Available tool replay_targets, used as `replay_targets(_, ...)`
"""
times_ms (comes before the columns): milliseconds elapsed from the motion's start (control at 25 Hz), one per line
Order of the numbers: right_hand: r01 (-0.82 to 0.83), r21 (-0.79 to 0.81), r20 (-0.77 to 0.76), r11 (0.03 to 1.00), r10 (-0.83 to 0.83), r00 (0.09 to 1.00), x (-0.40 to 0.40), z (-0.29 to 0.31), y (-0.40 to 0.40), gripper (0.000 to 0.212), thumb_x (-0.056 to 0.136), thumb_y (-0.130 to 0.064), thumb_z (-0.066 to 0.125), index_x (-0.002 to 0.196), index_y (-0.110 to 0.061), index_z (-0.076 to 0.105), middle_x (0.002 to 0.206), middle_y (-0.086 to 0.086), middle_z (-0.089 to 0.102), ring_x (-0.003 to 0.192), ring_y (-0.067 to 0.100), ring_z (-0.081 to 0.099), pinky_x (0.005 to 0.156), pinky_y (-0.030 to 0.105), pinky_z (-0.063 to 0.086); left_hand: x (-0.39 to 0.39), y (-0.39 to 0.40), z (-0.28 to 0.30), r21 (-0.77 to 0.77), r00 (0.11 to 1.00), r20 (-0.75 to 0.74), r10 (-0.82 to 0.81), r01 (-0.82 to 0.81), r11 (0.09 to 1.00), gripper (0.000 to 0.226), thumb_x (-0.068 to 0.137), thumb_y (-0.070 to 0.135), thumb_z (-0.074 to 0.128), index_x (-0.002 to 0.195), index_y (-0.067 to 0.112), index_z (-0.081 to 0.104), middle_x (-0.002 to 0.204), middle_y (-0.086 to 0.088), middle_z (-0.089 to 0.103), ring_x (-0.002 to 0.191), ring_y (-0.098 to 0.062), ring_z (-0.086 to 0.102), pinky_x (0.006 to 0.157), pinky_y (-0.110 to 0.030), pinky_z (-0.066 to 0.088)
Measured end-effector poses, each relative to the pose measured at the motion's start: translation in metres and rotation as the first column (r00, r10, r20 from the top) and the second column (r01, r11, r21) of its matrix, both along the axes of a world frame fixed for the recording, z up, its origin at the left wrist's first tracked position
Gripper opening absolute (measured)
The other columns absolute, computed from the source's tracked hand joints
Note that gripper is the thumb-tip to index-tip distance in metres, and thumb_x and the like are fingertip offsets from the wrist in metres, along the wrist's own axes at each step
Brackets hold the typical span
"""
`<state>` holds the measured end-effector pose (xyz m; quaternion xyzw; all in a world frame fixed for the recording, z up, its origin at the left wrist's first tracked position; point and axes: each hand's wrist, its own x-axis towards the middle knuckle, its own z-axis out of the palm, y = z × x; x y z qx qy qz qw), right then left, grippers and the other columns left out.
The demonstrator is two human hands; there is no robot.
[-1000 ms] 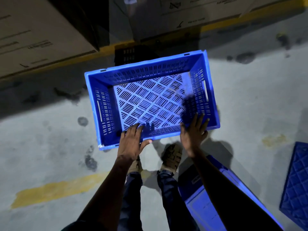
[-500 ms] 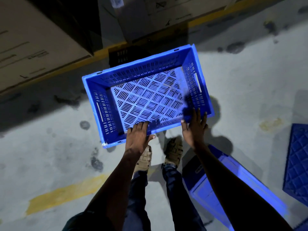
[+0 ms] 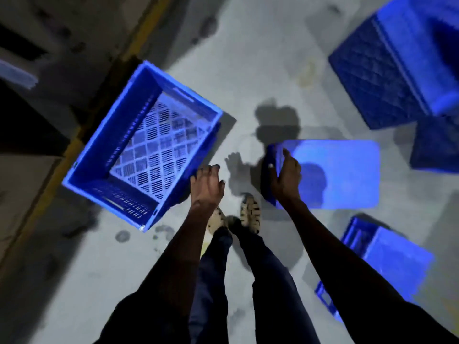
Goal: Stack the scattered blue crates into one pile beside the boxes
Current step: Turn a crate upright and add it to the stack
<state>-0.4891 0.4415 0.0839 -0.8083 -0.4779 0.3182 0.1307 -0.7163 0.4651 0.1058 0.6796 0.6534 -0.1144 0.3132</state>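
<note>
Your right hand has its fingers curled round the overturned crate at three o'clock. Your left hand hangs relaxed, fingers loose, beside the upright crate at nine o'clock.

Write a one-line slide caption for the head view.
Open blue crate set by the boxes; left hand free, right hand gripping the overturned crate.

The grey concrete floor (stained with dark spots) carried an open blue crate at centre left beside a yellow line. Overturned blue crates lay at the right, more at upper right and lower right.
</note>
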Motion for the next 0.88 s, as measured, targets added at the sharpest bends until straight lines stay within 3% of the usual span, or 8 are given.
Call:
replay_targets(200, 0.294, 0.096, -0.032, 0.951, -0.293, 0.956, 0.073, 0.034, -0.115, 0.072, 0.093, -0.047, 0.042, 0.144, 0.004, 0.04, 0.13, 0.021, 0.06, 0.117, 0.042, 0.054, 0.099, 0.043, 0.037, 0.083, -0.044, 0.041, 0.001, 0.973, 0.116, -0.201, 0.202, 0.979, 0.05, 0.084, 0.033, 0.054, 0.13, 0.015, 0.056, 0.128, -0.012, 0.059, 0.119, -0.035, 0.054, 0.096, -0.045, 0.038)
replay_targets(360, 0.493, 0.081, -0.06, 0.866, -0.489, 0.87, 0.117, 0.038, -0.183, 0.069, 0.092, -0.044, 0.046, 0.145, -0.001, 0.039, 0.131, 0.019, 0.061, 0.11, 0.037, 0.058, 0.091, 0.041, 0.041, 0.137, -0.082, 0.04, -0.024, 0.945, 0.165, -0.281, 0.288, 0.957, 0.062, 0.081, 0.045, 0.038, 0.133, 0.014, 0.054, 0.128, -0.011, 0.058, 0.119, -0.034, 0.054, 0.094, -0.045, 0.039)
replay_targets(440, 0.52, 0.077, -0.054, 0.85, -0.518, 0.854, 0.135, 0.035, -0.217, 0.067, 0.09, -0.04, 0.047, 0.145, -0.001, 0.04, 0.129, 0.02, 0.061, 0.109, 0.038, 0.059, 0.09, 0.042, 0.043, 0.155, -0.106, 0.035, -0.021, 0.94, 0.186, -0.287, 0.296, 0.955, 0.066, 0.08, 0.049, 0.034, 0.131, 0.014, 0.056, 0.123, -0.011, 0.06, 0.116, -0.035, 0.056, 0.091, -0.045, 0.042)
replay_targets(600, 0.534, -0.018, -0.067, 0.845, -0.534, 0.843, 0.163, 0.041, -0.268, 0.065, 0.092, -0.038, 0.047, 0.144, 0.0, 0.039, 0.127, 0.021, 0.061, 0.109, 0.039, 0.059, 0.09, 0.039, 0.043, 0.185, -0.146, 0.043, -0.118, 0.96, 0.192, -0.202, 0.227, 0.967, 0.045, 0.089, 0.03, 0.059, 0.132, 0.016, 0.055, 0.124, -0.01, 0.06, 0.118, -0.035, 0.055, 0.094, -0.044, 0.041)
replay_targets(760, 0.528, -0.058, -0.095, 0.847, -0.531, 0.842, 0.188, 0.057, -0.309, 0.065, 0.092, -0.041, 0.045, 0.142, 0.001, 0.042, 0.126, 0.021, 0.06, 0.116, 0.039, 0.057, 0.098, 0.044, 0.044, 0.218, -0.187, 0.059, -0.179, 0.959, 0.236, -0.158, 0.203, 0.963, 0.044, 0.092, 0.027, 0.061, 0.134, 0.018, 0.052, 0.13, -0.009, 0.059, 0.124, -0.031, 0.052, 0.102, -0.043, 0.04)
replay_targets(880, 0.545, -0.082, -0.089, 0.835, -0.55, 0.83, 0.207, 0.082, -0.337, 0.064, 0.091, -0.043, 0.045, 0.138, 0.001, 0.045, 0.125, 0.023, 0.062, 0.116, 0.04, 0.059, 0.096, 0.044, 0.045, 0.242, -0.212, 0.08, -0.211, 0.953, 0.267, -0.14, 0.2, 0.957, 0.043, 0.09, 0.025, 0.063, 0.131, 0.017, 0.054, 0.124, -0.011, 0.063, 0.117, -0.031, 0.058, 0.097, -0.042, 0.045)
